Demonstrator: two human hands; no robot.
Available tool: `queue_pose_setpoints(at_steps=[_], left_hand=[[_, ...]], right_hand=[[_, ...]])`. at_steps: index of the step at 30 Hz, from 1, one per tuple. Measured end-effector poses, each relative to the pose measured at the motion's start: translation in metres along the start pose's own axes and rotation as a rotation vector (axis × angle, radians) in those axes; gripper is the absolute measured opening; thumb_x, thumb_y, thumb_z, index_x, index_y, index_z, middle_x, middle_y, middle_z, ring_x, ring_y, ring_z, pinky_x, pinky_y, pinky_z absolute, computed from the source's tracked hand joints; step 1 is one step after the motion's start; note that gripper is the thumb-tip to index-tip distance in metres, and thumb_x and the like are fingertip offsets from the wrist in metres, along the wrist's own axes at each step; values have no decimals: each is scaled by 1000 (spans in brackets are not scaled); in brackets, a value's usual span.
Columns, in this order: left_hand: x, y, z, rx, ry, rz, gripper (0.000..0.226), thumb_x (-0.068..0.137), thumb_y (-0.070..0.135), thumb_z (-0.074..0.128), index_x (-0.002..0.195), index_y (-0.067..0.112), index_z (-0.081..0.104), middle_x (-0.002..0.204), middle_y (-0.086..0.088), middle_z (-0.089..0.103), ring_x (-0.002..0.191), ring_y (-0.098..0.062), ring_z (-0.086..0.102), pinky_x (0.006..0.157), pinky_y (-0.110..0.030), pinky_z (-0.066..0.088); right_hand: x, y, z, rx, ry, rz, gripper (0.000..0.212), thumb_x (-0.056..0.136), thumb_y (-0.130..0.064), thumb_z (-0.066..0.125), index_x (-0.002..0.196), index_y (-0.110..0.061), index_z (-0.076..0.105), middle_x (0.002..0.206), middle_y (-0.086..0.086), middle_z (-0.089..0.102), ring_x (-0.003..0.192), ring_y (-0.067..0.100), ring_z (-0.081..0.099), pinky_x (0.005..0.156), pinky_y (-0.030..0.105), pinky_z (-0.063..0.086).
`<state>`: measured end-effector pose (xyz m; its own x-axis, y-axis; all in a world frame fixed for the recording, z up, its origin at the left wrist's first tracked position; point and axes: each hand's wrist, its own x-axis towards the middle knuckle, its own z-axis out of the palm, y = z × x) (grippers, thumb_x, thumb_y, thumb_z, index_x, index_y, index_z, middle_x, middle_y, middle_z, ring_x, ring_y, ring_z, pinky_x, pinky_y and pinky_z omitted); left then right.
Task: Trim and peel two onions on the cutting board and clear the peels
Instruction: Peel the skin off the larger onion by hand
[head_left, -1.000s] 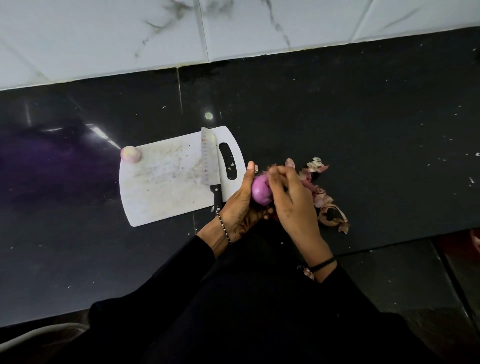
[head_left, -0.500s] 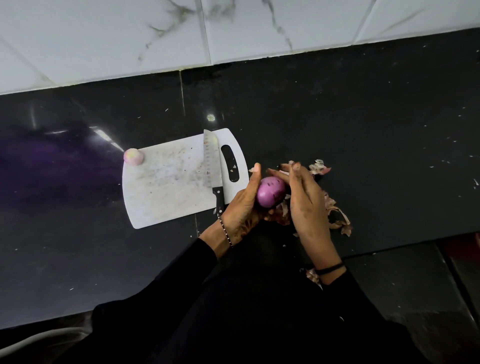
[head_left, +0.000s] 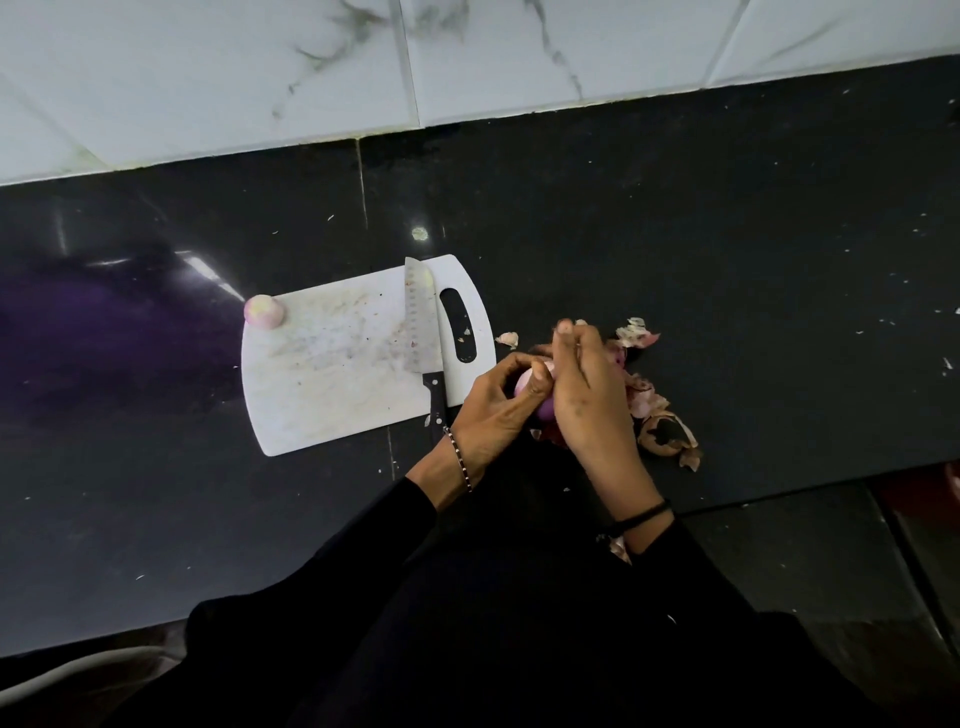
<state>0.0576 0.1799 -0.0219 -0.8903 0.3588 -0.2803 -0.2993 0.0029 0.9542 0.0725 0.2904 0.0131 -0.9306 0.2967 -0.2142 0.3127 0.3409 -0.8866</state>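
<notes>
Slip risk: we judge the second onion (head_left: 543, 410) slick where its purple flesh shows, so a hard tug at the skin could squirt it out of the grip and off towards the counter's front edge.
Knife risk: the knife (head_left: 421, 322) lies on the right part of the cutting board (head_left: 332, 374), its dark handle poking past the near edge just beside the left wrist. One careless nudge and it could skid.
Roll risk: the peeled onion (head_left: 264, 310) sits right at the board's far left corner, so a bump to the board could send it rolling onto the counter (head_left: 727, 260).
Peel risk: the peels (head_left: 667, 431) lie loose on the counter to the right, off the board, and a sweeping sleeve could scatter them.
Second onion, look: glossy purple with a paler patch near the top. It is mostly hidden, and we cannot tell how much skin is left.
Peeled onion, look: round, smooth, pale pink and cream.
Left hand (head_left: 493, 410): fingers curled round the second onion, cradling it.
Right hand (head_left: 587, 395): closed over the onion's far side, fingertips drawn together up top. Whether a strip is pinched there, we cannot tell.
Where: the second onion is held off the board, just right of the knife handle and beside the peels.
</notes>
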Motion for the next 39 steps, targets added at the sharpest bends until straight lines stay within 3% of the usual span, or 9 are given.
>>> queue_pose_setpoints(at_steps=[4, 11, 16, 20, 22, 26, 32, 35, 39], left_hand=[[2, -1, -4, -43, -20, 10, 94, 67, 79, 64, 118, 1, 64, 115, -24, 67, 100, -20, 65, 85, -26, 56], [-3, 2, -4, -113, -64, -33, 97, 64, 81, 65, 123, 4, 63, 122, -19, 66, 114, -32, 64, 98, -44, 53], [-6, 9, -3, -147, -100, -48, 95, 69, 78, 56, 126, 2, 61, 99, -2, 73, 85, -10, 70, 68, -18, 55], [-6, 8, -4, -143, -107, -31, 90, 70, 77, 61, 127, 7, 62, 120, -12, 69, 109, -24, 67, 87, -29, 58], [-8, 8, -4, -119, -109, -12, 86, 72, 73, 64, 128, 8, 62, 127, -13, 66, 118, -28, 63, 93, -32, 55], [-7, 9, -11, -28, -107, 122, 79, 77, 61, 69, 129, 2, 61, 128, -17, 63, 122, -26, 59, 97, -32, 51], [-10, 12, -8, 78, -171, 57, 60, 67, 14, 90, 123, 15, 68, 125, -11, 63, 117, -21, 62, 99, -35, 52], [-10, 10, -6, 95, -165, 76, 64, 64, 11, 92, 123, 20, 68, 126, -7, 63, 118, -23, 62, 99, -43, 53], [-10, 12, -7, 68, -128, 55, 67, 64, 6, 92, 125, 16, 66, 124, -10, 65, 117, -25, 63, 99, -47, 53]], right_hand=[[5, -1, 0, 40, 14, 118, 42, 107, -47, 30, 108, -14, 57, 83, -3, 61, 78, 6, 59, 74, 25, 47], [25, 5, -13, 81, 85, 258, 46, 107, -50, 30, 108, -16, 60, 89, -10, 58, 83, 1, 54, 67, 20, 37], [28, 10, -15, 182, 94, 256, 44, 101, -60, 34, 97, -26, 62, 101, 1, 72, 99, 16, 67, 93, 39, 52], [24, 8, -15, 156, 81, 240, 48, 101, -62, 32, 101, -25, 62, 102, 0, 70, 98, 14, 65, 91, 36, 50], [22, 5, -14, 103, 72, 216, 47, 104, -57, 32, 103, -21, 62, 99, -2, 67, 93, 9, 62, 84, 29, 47], [24, 8, -17, 3, 24, 221, 45, 103, -56, 39, 108, -18, 63, 99, -5, 65, 96, 11, 61, 88, 35, 47], [32, 15, -29, -122, 27, 231, 33, 103, -48, 45, 109, -20, 60, 89, -18, 55, 98, 10, 58, 93, 34, 47], [30, 19, -32, -27, 83, 184, 30, 102, -46, 49, 110, -20, 62, 95, -10, 68, 94, 9, 66, 80, 30, 53], [25, 19, -36, 130, 163, 178, 24, 101, -41, 53, 112, -23, 64, 101, -7, 73, 90, 7, 71, 88, 38, 59]])
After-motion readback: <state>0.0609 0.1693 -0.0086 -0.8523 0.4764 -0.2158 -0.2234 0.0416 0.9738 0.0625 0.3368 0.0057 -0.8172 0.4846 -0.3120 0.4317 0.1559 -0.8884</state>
